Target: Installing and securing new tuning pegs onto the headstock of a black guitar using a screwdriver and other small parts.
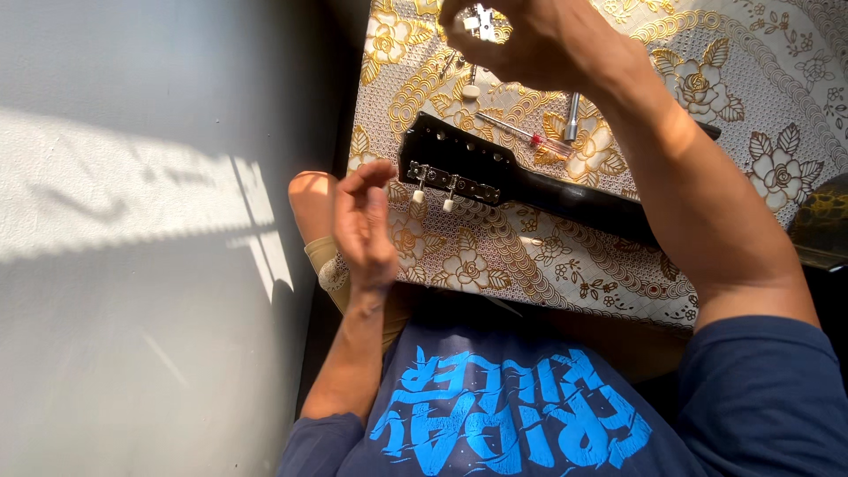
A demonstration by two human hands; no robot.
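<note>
A black guitar headstock (459, 155) lies on the gold-flowered tablecloth (530, 256), its neck (583, 201) running right under my right forearm. A metal tuner strip with white knobs (452, 185) sits along its near edge. My right hand (539, 44) is raised above the table's far side, fingers pinched on a small metal tuner part (480, 22). My left hand (364, 225) hovers at the table's left edge, beside the headstock, fingers loosely apart and holding nothing.
A screwdriver with a clear red-tipped handle (523, 134) and a short metal tool (572, 117) lie on the cloth beyond the headstock. A loose white-knobbed peg (472, 87) lies nearby. A pale wall (141, 238) is at the left.
</note>
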